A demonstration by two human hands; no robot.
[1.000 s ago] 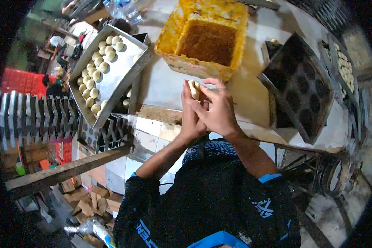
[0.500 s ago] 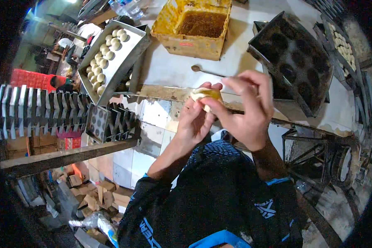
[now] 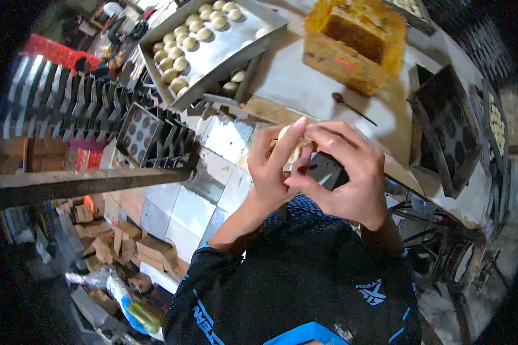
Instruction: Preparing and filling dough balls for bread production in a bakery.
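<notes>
A pale piece of dough point(image 3: 296, 150) is in my left hand point(image 3: 273, 172), whose fingers curl around it, hiding part of it. My right hand point(image 3: 354, 178) is arched, its fingertips pinching at the dough's edge. Both hands are above the near edge of the white worktable point(image 3: 282, 77). Beyond them on the table lies a dark long-handled spoon point(image 3: 355, 110). A yellow, stained tub point(image 3: 334, 62) of brown filling point(image 3: 354, 37) stands behind the spoon. To the left, a metal tray point(image 3: 233, 52) carries rows of round dough balls point(image 3: 181, 63).
Dark baking trays point(image 3: 449, 144) stand at the right edge of the table. More trays are stacked at the left point(image 3: 69, 103), above a wooden beam point(image 3: 92, 187). Cardboard pieces point(image 3: 121, 244) litter the lower left. Another person point(image 3: 112, 23) is in the far left background.
The view has turned, so the tub, spoon and trays appear shifted right. My left fingers have closed further around the dough, and my right hand has come in to its edge.
</notes>
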